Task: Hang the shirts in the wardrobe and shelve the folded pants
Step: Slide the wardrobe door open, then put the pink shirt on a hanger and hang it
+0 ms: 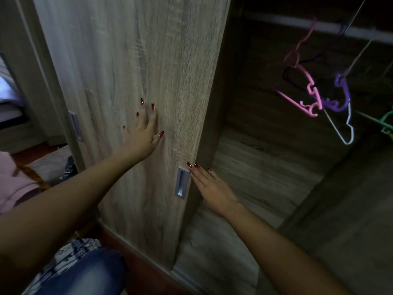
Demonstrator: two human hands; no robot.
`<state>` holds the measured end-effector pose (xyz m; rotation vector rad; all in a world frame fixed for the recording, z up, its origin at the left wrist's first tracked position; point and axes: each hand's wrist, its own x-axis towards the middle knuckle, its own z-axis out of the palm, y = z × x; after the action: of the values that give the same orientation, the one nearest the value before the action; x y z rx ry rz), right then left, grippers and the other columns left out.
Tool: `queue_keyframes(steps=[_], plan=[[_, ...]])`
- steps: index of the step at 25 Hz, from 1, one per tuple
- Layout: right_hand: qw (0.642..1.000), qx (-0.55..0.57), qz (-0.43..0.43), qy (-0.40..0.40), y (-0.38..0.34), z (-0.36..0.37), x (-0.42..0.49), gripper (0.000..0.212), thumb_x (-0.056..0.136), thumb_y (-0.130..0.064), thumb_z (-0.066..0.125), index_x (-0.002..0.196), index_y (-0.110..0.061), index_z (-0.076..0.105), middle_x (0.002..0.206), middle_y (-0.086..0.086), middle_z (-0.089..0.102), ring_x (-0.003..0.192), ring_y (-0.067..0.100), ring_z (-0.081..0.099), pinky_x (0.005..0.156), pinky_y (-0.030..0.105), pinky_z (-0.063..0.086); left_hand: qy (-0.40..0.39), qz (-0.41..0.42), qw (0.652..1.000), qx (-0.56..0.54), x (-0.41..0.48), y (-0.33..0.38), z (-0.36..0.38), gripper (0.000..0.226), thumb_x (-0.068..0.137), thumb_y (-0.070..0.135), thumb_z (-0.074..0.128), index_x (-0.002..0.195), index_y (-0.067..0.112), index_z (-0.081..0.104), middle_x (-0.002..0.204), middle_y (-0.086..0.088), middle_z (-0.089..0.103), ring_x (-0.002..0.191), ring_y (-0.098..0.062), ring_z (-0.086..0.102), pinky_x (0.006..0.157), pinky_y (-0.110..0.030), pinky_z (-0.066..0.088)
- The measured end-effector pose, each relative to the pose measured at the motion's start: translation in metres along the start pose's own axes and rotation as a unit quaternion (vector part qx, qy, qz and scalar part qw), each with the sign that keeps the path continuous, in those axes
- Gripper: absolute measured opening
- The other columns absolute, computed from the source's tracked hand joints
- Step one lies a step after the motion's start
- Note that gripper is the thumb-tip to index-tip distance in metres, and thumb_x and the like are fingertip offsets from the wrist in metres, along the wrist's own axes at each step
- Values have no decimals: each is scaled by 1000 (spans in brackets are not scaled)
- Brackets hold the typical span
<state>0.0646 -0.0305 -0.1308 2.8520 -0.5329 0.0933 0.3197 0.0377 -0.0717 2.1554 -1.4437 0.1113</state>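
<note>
A light wood sliding wardrobe door stands in front of me. My left hand lies flat on its face, fingers spread. My right hand is open, its fingertips at the door's right edge beside the grey recessed handle. To the right the wardrobe is open and dark inside. A pink hanger, a purple hanger and a white hanger hang bare from the rail. Folded jeans and a patterned cloth lie at the bottom left. No shirt is in view.
The wardrobe floor is bare wood. A green hanger shows at the right edge. A second door with its own handle stands behind on the left. A pink garment lies at the left edge.
</note>
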Motion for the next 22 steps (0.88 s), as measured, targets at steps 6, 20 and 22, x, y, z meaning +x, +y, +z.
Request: queue_keyframes(steps=[6, 20, 22], plan=[[998, 55, -22, 21, 4, 6, 8, 80, 81, 4, 51, 149, -6, 10, 160, 9, 4, 147, 25, 14, 118, 37, 13, 1, -67, 998, 9, -23, 5, -10, 70, 96, 52, 29, 149, 30, -10, 158, 4, -21, 147, -28, -3, 113, -63, 7], [986, 96, 127, 54, -98, 12, 61, 75, 77, -18, 66, 141, 6, 35, 152, 23, 30, 138, 36, 35, 108, 49, 38, -16, -71, 996, 49, -99, -102, -44, 68, 97, 48, 29, 151, 23, -4, 160, 0, -11, 147, -24, -4, 116, -57, 14], [986, 105, 107, 76, -150, 3, 95, 60, 76, -21, 66, 130, 1, 51, 141, 21, 49, 128, 34, 49, 102, 49, 43, -24, -86, 995, 49, -107, -139, -58, 67, 97, 48, 29, 151, 22, -2, 160, 0, -8, 147, -23, -3, 116, -58, 13]])
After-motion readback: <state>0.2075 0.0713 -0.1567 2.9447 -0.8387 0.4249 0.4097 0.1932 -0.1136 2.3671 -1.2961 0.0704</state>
